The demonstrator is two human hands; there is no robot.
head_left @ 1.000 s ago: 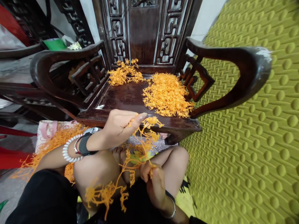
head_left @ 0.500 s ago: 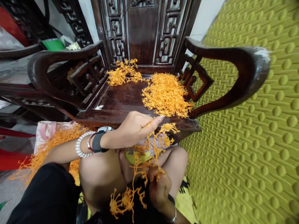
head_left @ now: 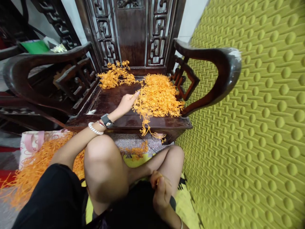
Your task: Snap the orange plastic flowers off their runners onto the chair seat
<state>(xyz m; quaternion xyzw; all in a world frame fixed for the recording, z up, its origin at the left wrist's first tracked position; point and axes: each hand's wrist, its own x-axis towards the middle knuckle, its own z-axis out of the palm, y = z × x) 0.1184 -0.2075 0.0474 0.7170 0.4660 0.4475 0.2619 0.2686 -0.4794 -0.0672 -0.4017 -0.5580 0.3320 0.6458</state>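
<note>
My left hand, with a watch and bracelets on its wrist, reaches over the dark wooden chair seat. Its thumb and fingers pinch an orange branching strand at the left edge of a large pile of similar orange pieces. The strand's lower part hangs over the seat's front edge. Low in the view, my right hand is closed above my lap, fingertips pressed together; what they hold, if anything, is too small to name. A smaller orange heap lies at the back left of the seat.
Curved armrests flank the seat. A pink-handled bag stands at left beside a large mass of orange strands. More orange bits lie on the floor under the seat. A yellow-green bumpy mat covers the right side.
My left hand has moved forward from above my knees to the pile, carrying the strand away from my right hand, which stays low and closed. The view has shifted right.
</note>
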